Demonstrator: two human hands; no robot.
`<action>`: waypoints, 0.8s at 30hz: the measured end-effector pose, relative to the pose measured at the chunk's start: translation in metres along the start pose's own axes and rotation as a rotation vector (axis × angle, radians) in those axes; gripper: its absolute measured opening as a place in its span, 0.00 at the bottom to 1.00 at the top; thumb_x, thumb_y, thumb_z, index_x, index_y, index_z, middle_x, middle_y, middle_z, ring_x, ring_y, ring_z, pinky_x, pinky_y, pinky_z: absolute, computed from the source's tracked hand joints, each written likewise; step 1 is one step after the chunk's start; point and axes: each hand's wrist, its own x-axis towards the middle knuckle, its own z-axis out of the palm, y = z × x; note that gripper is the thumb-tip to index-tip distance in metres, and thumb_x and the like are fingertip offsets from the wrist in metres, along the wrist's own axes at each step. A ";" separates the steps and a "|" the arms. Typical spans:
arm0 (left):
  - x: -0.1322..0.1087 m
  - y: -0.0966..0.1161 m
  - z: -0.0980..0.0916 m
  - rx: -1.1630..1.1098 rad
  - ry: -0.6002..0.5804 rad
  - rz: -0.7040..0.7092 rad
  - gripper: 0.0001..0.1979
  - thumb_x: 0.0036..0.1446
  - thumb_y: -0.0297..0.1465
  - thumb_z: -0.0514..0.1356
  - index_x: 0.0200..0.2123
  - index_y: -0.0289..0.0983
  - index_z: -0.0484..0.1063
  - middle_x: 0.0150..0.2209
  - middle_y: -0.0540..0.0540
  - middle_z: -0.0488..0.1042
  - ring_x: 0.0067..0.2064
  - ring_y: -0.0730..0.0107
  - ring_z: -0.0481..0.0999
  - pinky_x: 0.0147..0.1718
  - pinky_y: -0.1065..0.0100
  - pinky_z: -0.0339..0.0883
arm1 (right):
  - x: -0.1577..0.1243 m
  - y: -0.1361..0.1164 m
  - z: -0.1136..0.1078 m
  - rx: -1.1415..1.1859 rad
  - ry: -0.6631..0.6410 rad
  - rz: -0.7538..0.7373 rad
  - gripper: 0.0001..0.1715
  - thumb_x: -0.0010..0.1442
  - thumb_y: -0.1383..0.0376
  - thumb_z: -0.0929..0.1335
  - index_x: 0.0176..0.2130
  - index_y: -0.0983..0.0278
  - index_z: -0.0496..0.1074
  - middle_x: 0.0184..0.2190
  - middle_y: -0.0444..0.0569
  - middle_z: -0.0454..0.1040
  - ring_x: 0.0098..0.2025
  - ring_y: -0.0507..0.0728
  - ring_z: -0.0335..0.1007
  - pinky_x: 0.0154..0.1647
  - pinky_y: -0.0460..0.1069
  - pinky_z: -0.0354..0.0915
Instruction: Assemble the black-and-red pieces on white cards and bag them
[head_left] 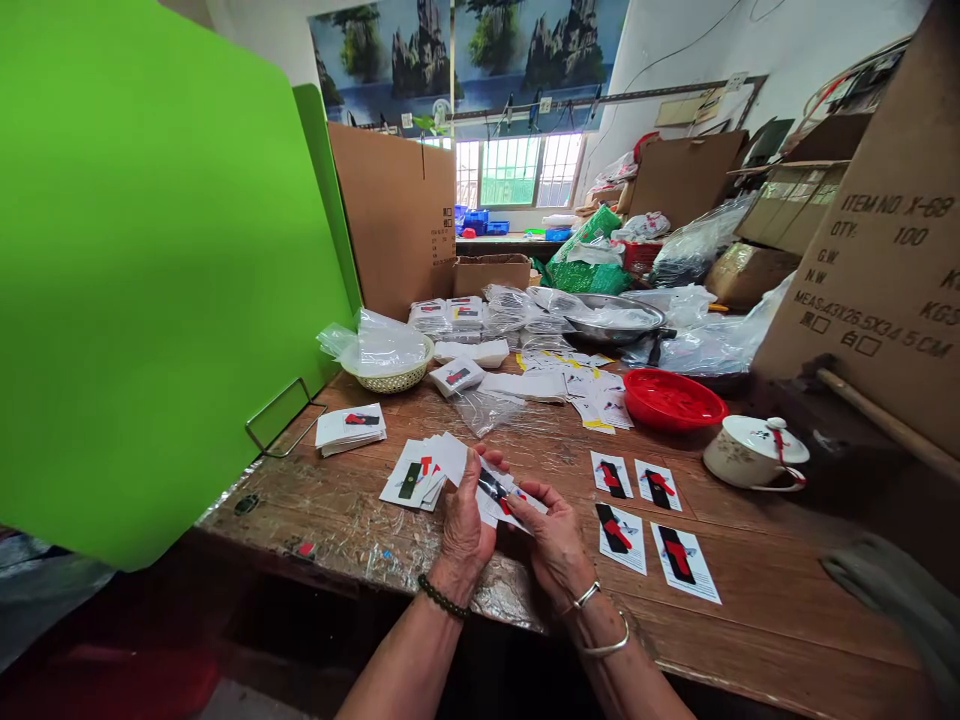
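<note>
My left hand (466, 520) is closed around a small fan of white printed cards (453, 460), its thumb lying across them. From the other side my right hand (559, 535) pinches the right part of the same bunch, where a card bears a black strip and a red piece. Whether it grips one card or several I cannot tell. Just left of my hands lies a loose pile of similar cards (412, 480). Farther left is a neat stack of cards (350, 430). Several separate cards (681, 555) with black and red pieces lie in two rows to the right.
A red bowl (675, 400) and a lidded white mug (754, 452) stand at the right. Behind are a basket (394, 375) of plastic bags, wrapped bundles (465, 315) and yellow-edged papers (592, 390). A green panel (165, 250) borders the left, a cardboard box (862, 260) the right.
</note>
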 end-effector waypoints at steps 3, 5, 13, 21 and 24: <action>0.000 -0.002 0.001 0.010 -0.002 -0.006 0.21 0.45 0.39 0.71 0.39 0.33 0.74 0.32 0.45 0.78 0.33 0.67 0.77 0.34 0.67 0.69 | 0.000 -0.001 0.001 -0.006 -0.040 0.001 0.32 0.25 0.60 0.82 0.31 0.64 0.70 0.26 0.45 0.78 0.27 0.54 0.72 0.30 0.49 0.69; 0.000 -0.003 0.002 0.000 0.020 -0.018 0.20 0.46 0.40 0.71 0.38 0.34 0.73 0.31 0.46 0.77 0.31 0.67 0.77 0.33 0.67 0.69 | 0.002 0.000 0.001 -0.040 -0.051 -0.016 0.31 0.27 0.60 0.82 0.31 0.64 0.71 0.26 0.45 0.78 0.26 0.53 0.72 0.32 0.49 0.69; 0.005 -0.001 0.003 -0.043 0.071 -0.026 0.14 0.50 0.37 0.68 0.35 0.34 0.72 0.30 0.46 0.77 0.31 0.68 0.77 0.35 0.66 0.70 | 0.005 -0.001 -0.001 -0.133 -0.104 -0.055 0.32 0.32 0.57 0.81 0.35 0.64 0.71 0.29 0.47 0.79 0.27 0.54 0.73 0.27 0.47 0.68; 0.006 -0.002 0.002 -0.068 0.075 -0.050 0.13 0.51 0.36 0.68 0.34 0.34 0.72 0.30 0.47 0.77 0.31 0.68 0.77 0.34 0.66 0.70 | 0.005 -0.002 0.003 -0.135 -0.119 -0.007 0.33 0.32 0.56 0.81 0.36 0.64 0.69 0.27 0.46 0.78 0.23 0.52 0.70 0.18 0.44 0.64; 0.009 -0.001 -0.001 -0.103 0.082 -0.065 0.14 0.50 0.37 0.68 0.34 0.35 0.72 0.30 0.47 0.76 0.31 0.68 0.77 0.34 0.67 0.70 | 0.004 -0.002 0.004 -0.164 -0.167 0.005 0.33 0.33 0.54 0.81 0.34 0.65 0.69 0.24 0.44 0.76 0.15 0.46 0.60 0.13 0.41 0.54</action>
